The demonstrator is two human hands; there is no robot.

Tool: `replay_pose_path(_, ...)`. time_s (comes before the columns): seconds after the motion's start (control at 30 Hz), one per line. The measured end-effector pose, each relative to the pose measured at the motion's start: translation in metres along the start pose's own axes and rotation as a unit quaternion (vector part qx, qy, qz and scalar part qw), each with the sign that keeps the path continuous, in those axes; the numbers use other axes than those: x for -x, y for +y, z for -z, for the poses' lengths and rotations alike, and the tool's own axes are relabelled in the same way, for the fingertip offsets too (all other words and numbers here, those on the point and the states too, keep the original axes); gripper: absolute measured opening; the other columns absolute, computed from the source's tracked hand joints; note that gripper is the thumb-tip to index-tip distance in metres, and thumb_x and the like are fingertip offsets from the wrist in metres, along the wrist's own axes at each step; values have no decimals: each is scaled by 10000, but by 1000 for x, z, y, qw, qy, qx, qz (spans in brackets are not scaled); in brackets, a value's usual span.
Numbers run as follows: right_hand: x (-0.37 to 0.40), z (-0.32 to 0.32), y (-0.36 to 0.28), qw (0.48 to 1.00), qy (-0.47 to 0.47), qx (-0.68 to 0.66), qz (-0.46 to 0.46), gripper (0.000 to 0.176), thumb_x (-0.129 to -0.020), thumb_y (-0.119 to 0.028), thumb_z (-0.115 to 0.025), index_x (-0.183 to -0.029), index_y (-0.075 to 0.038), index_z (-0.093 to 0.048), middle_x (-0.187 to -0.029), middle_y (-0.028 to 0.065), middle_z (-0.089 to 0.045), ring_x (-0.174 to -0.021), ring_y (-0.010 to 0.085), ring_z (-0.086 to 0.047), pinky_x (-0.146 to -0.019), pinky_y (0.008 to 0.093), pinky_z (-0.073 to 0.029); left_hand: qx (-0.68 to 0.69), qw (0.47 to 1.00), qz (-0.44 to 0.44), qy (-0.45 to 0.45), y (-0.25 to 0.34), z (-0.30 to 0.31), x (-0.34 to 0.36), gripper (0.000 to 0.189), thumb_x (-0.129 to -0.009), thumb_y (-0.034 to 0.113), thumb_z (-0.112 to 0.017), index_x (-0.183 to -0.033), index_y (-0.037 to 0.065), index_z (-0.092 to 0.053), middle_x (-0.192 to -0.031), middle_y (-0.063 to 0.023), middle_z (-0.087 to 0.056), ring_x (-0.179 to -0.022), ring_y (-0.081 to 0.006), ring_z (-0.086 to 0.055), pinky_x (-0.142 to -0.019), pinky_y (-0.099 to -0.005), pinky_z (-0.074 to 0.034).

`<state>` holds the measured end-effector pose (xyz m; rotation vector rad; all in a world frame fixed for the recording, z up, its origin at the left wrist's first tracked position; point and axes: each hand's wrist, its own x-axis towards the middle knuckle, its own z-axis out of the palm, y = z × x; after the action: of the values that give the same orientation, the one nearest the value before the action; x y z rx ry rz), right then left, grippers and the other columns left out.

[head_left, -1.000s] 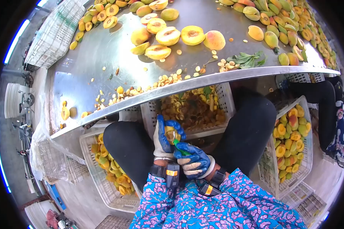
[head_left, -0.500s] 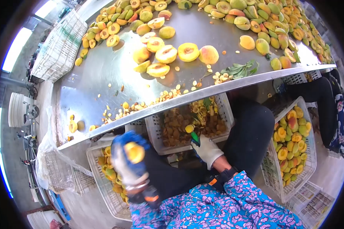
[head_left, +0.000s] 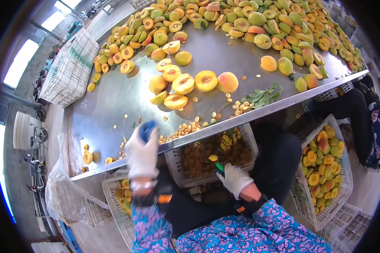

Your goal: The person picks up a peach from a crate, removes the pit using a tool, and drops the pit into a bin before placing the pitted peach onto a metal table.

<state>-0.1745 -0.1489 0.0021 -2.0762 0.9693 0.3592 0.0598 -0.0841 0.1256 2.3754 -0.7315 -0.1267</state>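
Observation:
My left hand (head_left: 142, 149), in a white glove with blue-coated fingers, reaches over the metal table's front edge beside scattered pits. Motion smears its fingertips, and I cannot tell whether they hold anything. In its white glove, my right hand (head_left: 235, 179) is closed on a green-handled tool (head_left: 219, 168). A small yellow piece (head_left: 213, 158) shows at the tool's tip, above a crate (head_left: 179, 179) of brown and yellow scraps. Past my left hand, several peach halves (head_left: 183, 84) lie cut side up near a whole peach (head_left: 228, 82).
A big heap of peaches (head_left: 257, 19) covers the back of the metal table (head_left: 114, 99). Crates of peach halves stand low at left (head_left: 114, 206) and right (head_left: 346, 185). A green sprig (head_left: 264, 97) lies by the edge. Another person's leg (head_left: 346, 105) is at right.
My left hand has moved up and forward from over the left crate to the table edge; the peach half in it no longer shows. My right hand, still gripping the tool, shifted slightly.

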Motion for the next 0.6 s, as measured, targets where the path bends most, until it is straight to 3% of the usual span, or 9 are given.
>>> replay_pose_path(0.1, -6, -15, 23, 991, -66, 106, 40, 296, -838, -290, -529, -869, -19, -646, -847, 226, -642, -809, 369, -635, -683, 452, -497, -135, 989, 57, -28, 45, -49, -39, 576, -771, 444, -655, -1119, -6, -565, -1007, -205, -629, -942, -319, -607, -812, -365, -454)
replay_pose_path(0.17, 5, -4, 14, 997, -65, 38, -2, 305, -842, -297, -519, -875, -20, -644, -850, 221, -644, -808, 370, -635, -681, 457, -496, -126, 990, 51, -47, 46, -70, -54, 608, -740, 463, -678, -1128, 11, -559, -1024, -191, -629, -975, -333, -590, -825, -377, -450)
replay_pose_path(0.3, 2, -1, 15, 999, -38, -21, -7, 327, -839, -332, -543, -911, -20, -614, -844, 218, -643, -809, 378, -628, -684, 464, -490, -46, 999, -13, -11, 50, -82, -50, 551, -702, 335, -750, -1099, 0, -566, -970, -163, -645, -904, -290, -622, -793, -358, -471)
replay_pose_path(0.37, 2, -2, 15, 998, -37, -43, -5, 347, -843, -349, -544, -931, -18, -599, -859, 225, -637, -827, 389, -618, -700, 464, -482, 117, 992, 17, -39, 19, -96, -64, 436, -723, 177, -739, -1086, 3, -574, -914, -118, -652, -808, -211, -633, -699, -324, -503)
replay_pose_path(0.4, 3, -1, 14, 998, -38, -54, -3, 357, -845, -358, -544, -940, -17, -592, -866, 228, -634, -835, 394, -612, -708, 464, -479, 305, 945, 91, -78, 22, -91, -63, 366, -735, 61, -708, -1072, -2, -579, -882, -80, -650, -747, -148, -616, -617, -280, -507)
replay_pose_path(0.5, 9, 9, 8, 996, -43, -80, -20, 370, -847, -362, -551, -955, -9, -575, -887, 236, -625, -860, 404, -597, -726, 464, -466, 532, 816, 154, -166, 15, -60, -48, 290, -784, 122, -657, -1043, 11, -590, -847, -71, -641, -678, -162, -634, -581, -267, -538)
replay_pose_path(0.53, 8, 10, 7, 994, -37, -97, -21, 375, -844, -365, -557, -952, -6, -574, -889, 237, -624, -860, 408, -593, -726, 465, -462, 567, 794, 123, -181, 9, -53, -43, 303, -801, 135, -646, -1058, -9, -577, -883, -88, -636, -697, -171, -639, -596, -283, -548)
replay_pose_path(0.57, 7, 10, 6, 993, -33, -113, -23, 379, -842, -367, -564, -949, -3, -574, -892, 238, -622, -860, 413, -589, -726, 466, -459, 575, 792, 86, -187, 6, -45, -35, 336, -855, 174, -560, -1159, 34, -525, -977, -106, -612, -761, -235, -627, -696, -362, -538)
replay_pose_path(0.6, 6, 10, 6, 991, -30, -127, -24, 384, -839, -370, -570, -946, -1, -573, -894, 239, -621, -860, 417, -585, -727, 467, -455, 629, 754, 80, -171, 2, -38, -23, 376, -867, 211, -549, -1202, 51, -493, -982, -107, -606, -788, -256, -620, -739, -405, -527)
